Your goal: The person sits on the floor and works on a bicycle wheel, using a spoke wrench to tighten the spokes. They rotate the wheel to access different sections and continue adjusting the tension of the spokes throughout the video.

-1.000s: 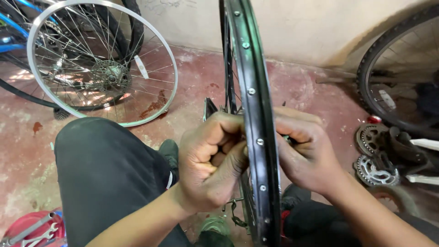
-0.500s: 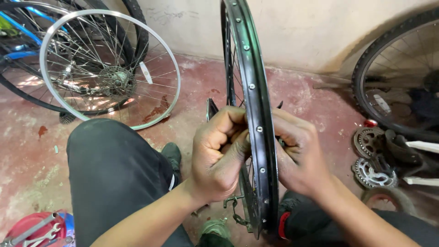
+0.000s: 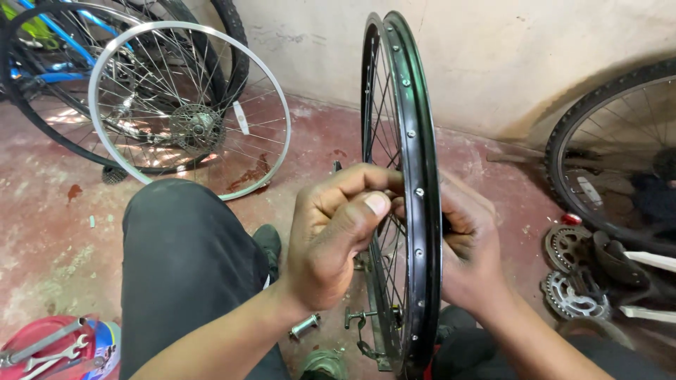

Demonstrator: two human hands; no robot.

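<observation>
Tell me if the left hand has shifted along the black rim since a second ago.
Cannot tell: left hand pinches beside black rim as before; the camera itself moved.

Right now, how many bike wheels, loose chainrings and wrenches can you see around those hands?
Bare rims with spokes: 2, black rim, silver rim
Tyred wheels: 2
Chainrings: 2
Wrenches: 2
Total: 8

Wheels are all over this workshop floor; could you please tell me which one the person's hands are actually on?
The bare black rim standing upright, edge-on, with the left hand and right hand either side. The silver spoked wheel and tyred wheel are untouched.
</observation>
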